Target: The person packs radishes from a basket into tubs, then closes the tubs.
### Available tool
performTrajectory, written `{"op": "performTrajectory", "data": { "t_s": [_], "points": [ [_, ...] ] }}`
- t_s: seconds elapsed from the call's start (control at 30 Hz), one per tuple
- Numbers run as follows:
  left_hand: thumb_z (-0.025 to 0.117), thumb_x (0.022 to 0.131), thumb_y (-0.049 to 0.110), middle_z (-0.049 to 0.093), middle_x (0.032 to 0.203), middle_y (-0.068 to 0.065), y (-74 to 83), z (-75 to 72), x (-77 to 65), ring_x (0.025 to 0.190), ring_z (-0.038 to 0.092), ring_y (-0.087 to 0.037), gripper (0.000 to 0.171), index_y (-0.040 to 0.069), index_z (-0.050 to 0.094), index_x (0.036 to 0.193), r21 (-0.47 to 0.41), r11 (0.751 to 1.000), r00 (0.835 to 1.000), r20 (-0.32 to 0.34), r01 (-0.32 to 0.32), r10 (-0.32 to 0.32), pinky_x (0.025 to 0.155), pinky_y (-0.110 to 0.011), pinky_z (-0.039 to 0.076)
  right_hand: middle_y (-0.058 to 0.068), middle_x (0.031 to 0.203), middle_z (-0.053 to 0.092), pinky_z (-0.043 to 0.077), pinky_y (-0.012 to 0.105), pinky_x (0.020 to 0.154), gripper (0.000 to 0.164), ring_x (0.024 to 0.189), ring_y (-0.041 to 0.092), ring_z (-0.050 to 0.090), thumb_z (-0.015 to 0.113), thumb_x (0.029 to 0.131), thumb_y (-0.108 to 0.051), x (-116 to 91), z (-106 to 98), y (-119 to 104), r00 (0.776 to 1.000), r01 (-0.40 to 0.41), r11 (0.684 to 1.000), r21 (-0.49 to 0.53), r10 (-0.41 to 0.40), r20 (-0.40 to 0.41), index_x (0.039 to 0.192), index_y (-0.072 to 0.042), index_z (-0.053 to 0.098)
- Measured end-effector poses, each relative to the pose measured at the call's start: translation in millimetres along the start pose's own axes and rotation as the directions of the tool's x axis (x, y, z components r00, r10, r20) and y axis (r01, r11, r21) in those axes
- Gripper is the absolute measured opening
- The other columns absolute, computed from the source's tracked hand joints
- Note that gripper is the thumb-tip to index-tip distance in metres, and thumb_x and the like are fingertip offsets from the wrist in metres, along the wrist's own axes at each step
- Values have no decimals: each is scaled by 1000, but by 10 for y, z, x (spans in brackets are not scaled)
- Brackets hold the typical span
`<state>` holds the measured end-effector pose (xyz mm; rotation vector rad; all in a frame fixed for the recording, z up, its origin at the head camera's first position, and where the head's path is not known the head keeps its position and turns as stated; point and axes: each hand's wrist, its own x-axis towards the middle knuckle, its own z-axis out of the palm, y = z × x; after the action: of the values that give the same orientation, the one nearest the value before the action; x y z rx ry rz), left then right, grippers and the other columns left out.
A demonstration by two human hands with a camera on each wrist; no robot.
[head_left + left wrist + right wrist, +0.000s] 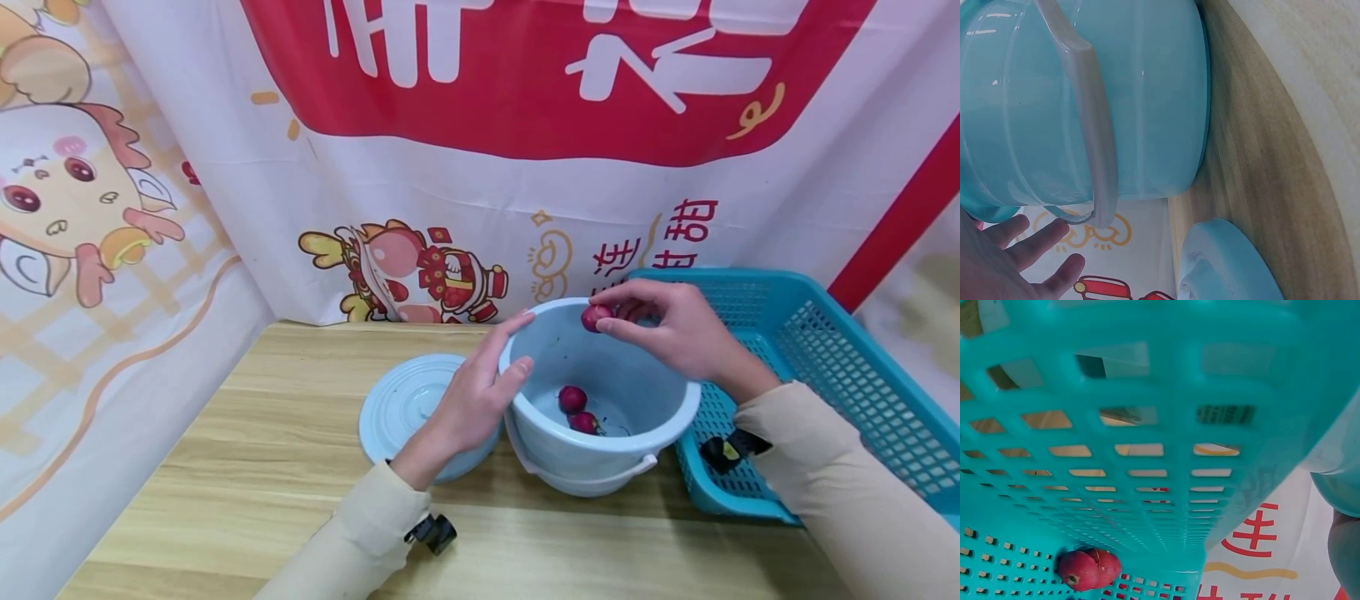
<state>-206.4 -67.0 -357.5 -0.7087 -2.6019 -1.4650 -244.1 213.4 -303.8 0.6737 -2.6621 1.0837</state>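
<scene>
Over the far rim of a light blue bucket (615, 467), my right hand (675, 329) pinches a red radish (596, 317) between thumb and fingers. Two more radishes lie together on the bucket's floor, one (572, 399) behind the other (584, 423). My left hand (476, 392) touches the bucket's left rim with its fingers extended. In the left wrist view those fingers (1038, 245) are straight and spread beside the bucket wall (1147, 106). Partly under the left hand and forearm, the round blue lid (397, 408) lies on the table.
A teal slotted basket (862, 375) stands close against the bucket's right side. Low in it, the right wrist view shows red radishes (1089, 569). The bucket's pale handle (600, 477) hangs at the front. Behind the wooden table (247, 467) hangs a printed cloth (420, 179).
</scene>
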Motion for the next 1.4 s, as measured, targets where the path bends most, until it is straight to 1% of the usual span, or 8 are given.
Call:
{"op": "performTrajectory", "data": {
  "t_s": [0.37,0.6,0.87,1.13,1.4],
  "points": [
    [43,106,46,31,174,10,-1,0,-5,159,37,-25,60,35,33,165,-4,1000,1000,0,-2,2,122,-63,42,4,116,75,58,24,80,44,98,23,67,82,93,-34,0,-2,9,1000,5,1000,-2,-5,1,132,-17,73],
    [43,106,46,30,175,9,-1,6,-3,158,37,-25,61,35,33,165,-3,1000,1000,3,-4,4,121,-62,43,0,116,74,58,26,80,40,96,22,66,83,92,-34,-29,-6,1,1000,22,1000,13,-22,-1,129,-20,75],
    [43,106,46,30,175,9,0,0,-13,158,37,-26,61,35,33,165,-1,1000,1000,-2,-14,14,121,-64,42,-1,116,73,58,26,78,38,94,21,65,83,92,-30,-36,-9,5,999,45,999,29,-45,9,128,-22,75],
    [42,107,45,32,174,10,-3,-4,-13,157,39,-25,60,34,33,165,6,1000,1000,-4,-20,20,120,-63,44,1,115,73,59,27,78,31,91,22,65,82,91,-23,-29,-9,15,998,63,998,30,-64,6,122,-20,77],
    [42,107,45,31,174,9,-6,-4,-8,159,37,-25,60,34,33,165,1,1000,1000,-1,-21,21,121,-63,43,0,112,73,59,27,77,29,89,21,65,83,91,-21,-25,-3,23,997,73,997,22,-73,3,119,-19,78]
  ]
}}
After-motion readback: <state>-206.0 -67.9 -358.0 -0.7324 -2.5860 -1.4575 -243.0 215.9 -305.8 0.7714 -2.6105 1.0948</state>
